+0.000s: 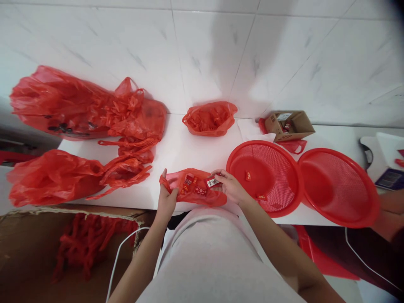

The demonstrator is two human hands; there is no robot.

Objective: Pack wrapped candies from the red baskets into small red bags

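Note:
An opened red plastic bag (202, 201) lies at the table's front edge before me. My left hand (168, 195) grips its left rim, thumb over the plastic. Several small red packets (189, 180) with yellow and white print rest in the bag. Over the bag's right side, my right hand (229, 185) pinches a small red packet with a white label (212, 181). Just right of that hand stands a red mesh basket (235, 168) holding a couple of small red packets (248, 175).
A second red basket (341, 181) adjoins the first, with another person's arm (391, 214) at its right. Filled red bags (63, 105) crowd the left. Behind are another red bag (210, 120) and a small cardboard box (293, 126). A large carton (28, 252) of red bags stands below left.

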